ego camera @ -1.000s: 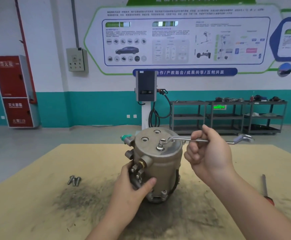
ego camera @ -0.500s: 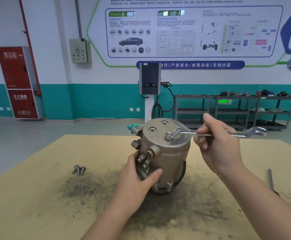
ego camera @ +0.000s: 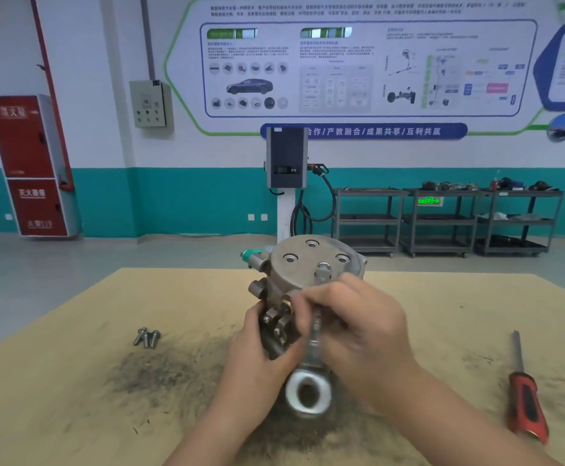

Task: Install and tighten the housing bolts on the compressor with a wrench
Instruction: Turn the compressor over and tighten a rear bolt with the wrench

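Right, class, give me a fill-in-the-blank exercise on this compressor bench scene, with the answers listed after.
1. The right hand holds a ____ on a bolt atop the compressor.
2. The left hand steadies the compressor's ____.
3. The loose bolts lie to the compressor's ____.
4. The screwdriver has a ____ handle.

Answers: wrench; side; left; red

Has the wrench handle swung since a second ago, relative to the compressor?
Yes. The wrench, head on the top bolt, has swung from pointing right of the compressor to pointing toward the person, gripped by the right hand.
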### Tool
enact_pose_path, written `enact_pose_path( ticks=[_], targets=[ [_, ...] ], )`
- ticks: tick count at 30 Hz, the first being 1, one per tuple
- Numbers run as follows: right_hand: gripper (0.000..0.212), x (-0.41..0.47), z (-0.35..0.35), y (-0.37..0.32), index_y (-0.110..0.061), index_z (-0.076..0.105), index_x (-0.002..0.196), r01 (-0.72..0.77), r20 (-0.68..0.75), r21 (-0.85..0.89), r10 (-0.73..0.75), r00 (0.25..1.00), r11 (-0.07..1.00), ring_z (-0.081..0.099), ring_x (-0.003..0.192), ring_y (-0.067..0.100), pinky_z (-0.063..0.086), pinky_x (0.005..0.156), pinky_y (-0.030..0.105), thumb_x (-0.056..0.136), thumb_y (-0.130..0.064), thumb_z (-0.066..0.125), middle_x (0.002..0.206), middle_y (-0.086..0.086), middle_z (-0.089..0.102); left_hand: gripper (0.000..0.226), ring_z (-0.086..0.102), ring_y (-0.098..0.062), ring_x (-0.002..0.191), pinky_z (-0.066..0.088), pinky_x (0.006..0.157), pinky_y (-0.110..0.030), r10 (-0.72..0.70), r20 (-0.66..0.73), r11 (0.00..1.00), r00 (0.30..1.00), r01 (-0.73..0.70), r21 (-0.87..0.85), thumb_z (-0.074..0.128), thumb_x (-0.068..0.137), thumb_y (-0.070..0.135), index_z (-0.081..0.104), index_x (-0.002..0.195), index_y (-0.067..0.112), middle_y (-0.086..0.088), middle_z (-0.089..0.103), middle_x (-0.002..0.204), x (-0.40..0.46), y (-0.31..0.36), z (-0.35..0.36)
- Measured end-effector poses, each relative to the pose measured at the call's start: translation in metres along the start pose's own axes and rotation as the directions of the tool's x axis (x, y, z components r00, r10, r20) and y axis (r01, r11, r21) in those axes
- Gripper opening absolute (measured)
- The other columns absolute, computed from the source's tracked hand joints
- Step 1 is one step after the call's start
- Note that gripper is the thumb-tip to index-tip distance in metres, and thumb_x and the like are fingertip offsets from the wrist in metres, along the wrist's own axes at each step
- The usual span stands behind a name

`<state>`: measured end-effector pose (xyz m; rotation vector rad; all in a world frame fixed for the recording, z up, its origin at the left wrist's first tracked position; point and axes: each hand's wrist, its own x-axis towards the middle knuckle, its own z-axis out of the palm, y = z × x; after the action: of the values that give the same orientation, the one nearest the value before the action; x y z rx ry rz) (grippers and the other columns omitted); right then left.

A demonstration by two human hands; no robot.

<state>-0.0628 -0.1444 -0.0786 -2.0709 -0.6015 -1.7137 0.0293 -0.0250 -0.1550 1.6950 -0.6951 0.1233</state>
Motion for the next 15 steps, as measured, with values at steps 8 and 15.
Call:
enact_pose_path(
  ticks=[8,15],
  targets=[
    [0.009,0.01,-0.009,-0.009,-0.01,0.07,0.094,0.07,-0.117,0.056,-0.063,0.991,0.996,0.062,0.075,0.002,0.052,0.068,0.014,0.093,-0.009,0.061,0.083,-0.005,0.069,0.057,0.064,0.01,0.091,0.049,0.076,-0.013,-0.017,-0.014,1.0,1.0,0.017,0.011,0.083,0.066,0.046,0.049,0.113,0.049,0.029,0.068,0.101,-0.001,0.01,-0.005],
    [0.033,0.021,-0.015,-0.006,-0.023,0.062,0.054,-0.45,-0.168,0.727,0.77,0.615,0.518,0.048,0.042,0.018,0.037,0.044,0.019,0.081,-0.016,0.043,0.048,0.006,0.054,0.051,0.056,0.021,0.095,0.037,0.072,0.002,-0.006,-0.019,0.999,1.0,0.007,0.053,0.08,0.078,0.033,0.049,0.118,0.041,0.029,0.064,0.105,-0.005,0.018,-0.008]
  ],
)
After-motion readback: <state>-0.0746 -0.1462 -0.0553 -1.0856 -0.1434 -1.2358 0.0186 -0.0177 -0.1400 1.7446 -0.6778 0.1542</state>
